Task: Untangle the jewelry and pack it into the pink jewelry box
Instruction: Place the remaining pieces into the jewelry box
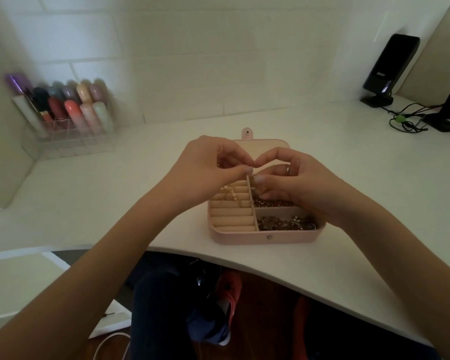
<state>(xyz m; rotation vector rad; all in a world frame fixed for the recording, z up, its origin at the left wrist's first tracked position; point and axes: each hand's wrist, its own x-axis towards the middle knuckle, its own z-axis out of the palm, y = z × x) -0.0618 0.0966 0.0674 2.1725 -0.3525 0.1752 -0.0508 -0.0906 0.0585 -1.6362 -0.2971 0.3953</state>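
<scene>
The pink jewelry box [244,239] lies open on the white desk, near its front edge. A thin gold chain [231,194] drapes over the ring rolls on the box's left side. Two right compartments hold piles of sparkly jewelry [283,223]. Both hands hover over the back of the box, fingertips nearly meeting. My left hand [213,165] pinches a fine piece of chain between thumb and forefinger. My right hand [296,178] pinches the same fine jewelry, fingers curled; the piece itself is too small to make out.
A clear organizer with several lipsticks [65,113] stands at the back left by the tiled wall. A black speaker [387,71] and tangled cables [411,120] sit at the back right. The desk's curved front edge [270,266] runs just below the box.
</scene>
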